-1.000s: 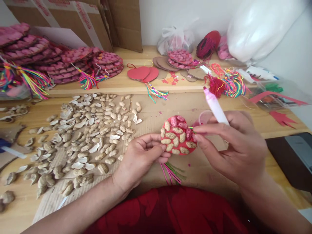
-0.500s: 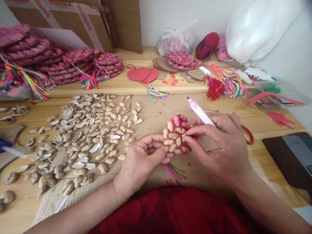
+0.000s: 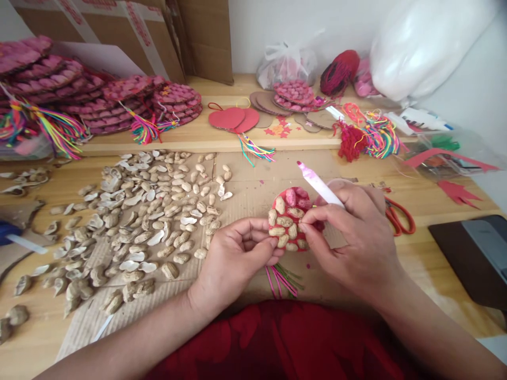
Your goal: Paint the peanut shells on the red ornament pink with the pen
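My left hand (image 3: 241, 250) grips the left rim of a round red disc (image 3: 300, 221) covered with peanut shells. Most of these shells are plain tan; a few at the top are coloured pink. Pink and green strings (image 3: 283, 279) hang below the disc. A white marker (image 3: 322, 187) with a dark pink tip rests in my right hand (image 3: 352, 237), its tip pointing up and left, away from the shells. Thumb and forefinger of that hand are pinched at a shell on the disc's right side; whether they grip it or only touch it is unclear.
Loose peanut shells (image 3: 158, 211) spread over cardboard (image 3: 253, 184) on the left. Stacks of pink shell discs (image 3: 174, 103), red discs (image 3: 233, 120) and coloured tassels (image 3: 382, 137) line the raised shelf behind. Orange-handled scissors (image 3: 400, 214) and a dark phone-like object (image 3: 471, 258) lie right.
The right hand and marker have shifted slightly left, so the scissors' handles show more. The whole view has moved a little; the disc stays in the left hand.
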Demonstrator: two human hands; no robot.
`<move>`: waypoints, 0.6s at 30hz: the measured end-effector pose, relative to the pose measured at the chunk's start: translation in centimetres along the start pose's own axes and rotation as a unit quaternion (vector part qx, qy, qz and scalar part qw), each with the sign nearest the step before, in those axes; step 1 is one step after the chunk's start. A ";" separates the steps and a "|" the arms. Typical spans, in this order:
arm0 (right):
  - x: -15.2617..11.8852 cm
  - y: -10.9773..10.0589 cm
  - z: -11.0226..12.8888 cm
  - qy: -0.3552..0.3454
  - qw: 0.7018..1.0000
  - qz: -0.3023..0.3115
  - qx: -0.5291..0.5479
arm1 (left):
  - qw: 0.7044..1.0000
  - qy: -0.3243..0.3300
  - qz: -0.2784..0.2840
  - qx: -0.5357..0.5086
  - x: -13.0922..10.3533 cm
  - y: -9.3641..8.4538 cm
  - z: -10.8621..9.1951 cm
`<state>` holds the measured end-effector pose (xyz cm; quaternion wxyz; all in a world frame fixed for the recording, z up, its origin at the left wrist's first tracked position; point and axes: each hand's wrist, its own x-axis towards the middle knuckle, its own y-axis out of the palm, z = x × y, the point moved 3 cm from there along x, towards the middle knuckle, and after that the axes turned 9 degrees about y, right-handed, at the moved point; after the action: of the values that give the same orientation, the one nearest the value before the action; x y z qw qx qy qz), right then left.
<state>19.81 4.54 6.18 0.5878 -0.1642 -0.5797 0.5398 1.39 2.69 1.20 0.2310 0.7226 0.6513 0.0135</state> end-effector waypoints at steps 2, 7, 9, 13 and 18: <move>-0.1 0.0 0.0 -0.004 1.000 0.000 0.007 | 1.000 -0.001 0.000 -0.011 0.0 0.0 0.0; -0.2 0.0 0.1 -0.012 1.000 0.011 0.018 | 1.000 0.001 -0.006 -0.017 0.1 -0.1 0.1; -0.2 0.0 0.2 -0.012 1.000 0.015 0.018 | 1.000 0.002 -0.008 -0.013 0.1 -0.2 0.0; -0.3 -0.1 0.5 -0.014 1.000 0.019 0.021 | 1.000 0.008 -0.015 -0.005 0.1 -0.3 0.0; -0.2 -0.2 0.5 -0.013 0.999 0.022 0.039 | 1.000 0.019 -0.014 0.002 0.1 -0.3 -0.1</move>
<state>19.55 4.07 6.35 0.5741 -0.1470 -0.5621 0.5769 1.07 2.84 1.14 0.2173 0.7134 0.6658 0.0225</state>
